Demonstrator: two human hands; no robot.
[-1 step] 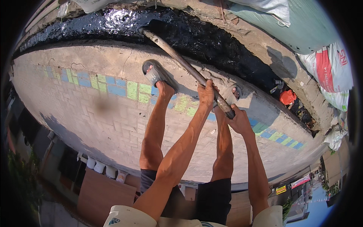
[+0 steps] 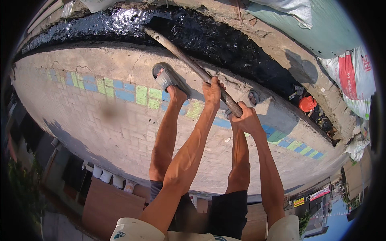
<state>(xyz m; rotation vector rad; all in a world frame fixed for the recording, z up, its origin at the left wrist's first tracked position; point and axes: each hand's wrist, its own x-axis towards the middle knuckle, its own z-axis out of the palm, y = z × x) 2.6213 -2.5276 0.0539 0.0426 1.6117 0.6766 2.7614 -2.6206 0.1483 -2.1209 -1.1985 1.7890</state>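
Both my hands grip a long wooden pole (image 2: 177, 51) that slants over the kerb into a drain of black sludge (image 2: 213, 42). My left hand (image 2: 212, 91) is wrapped round it partway along. Lower down, near the pole's close end, my right hand (image 2: 246, 118) is closed on it. A dark, flat shape lies by the far end, over the sludge; whether it is a blade fixed to the pole I cannot tell. Below the pole rests my left foot in a grey sandal (image 2: 171, 78); my other sandal (image 2: 252, 97) shows partly behind the pole and right hand.
The concrete kerb (image 2: 108, 58) borders paving with blue and green painted blocks (image 2: 124, 95). Across the drain runs a rough far edge (image 2: 277, 44), with a big pale green sack (image 2: 321, 28) and a white and red sack (image 2: 348, 74). Orange litter (image 2: 307, 104) lies at the drain's right end.
Both hands and the pole have shifted a little up and to the left. The pole's far end has moved further out over the sludge. My feet stay in place.
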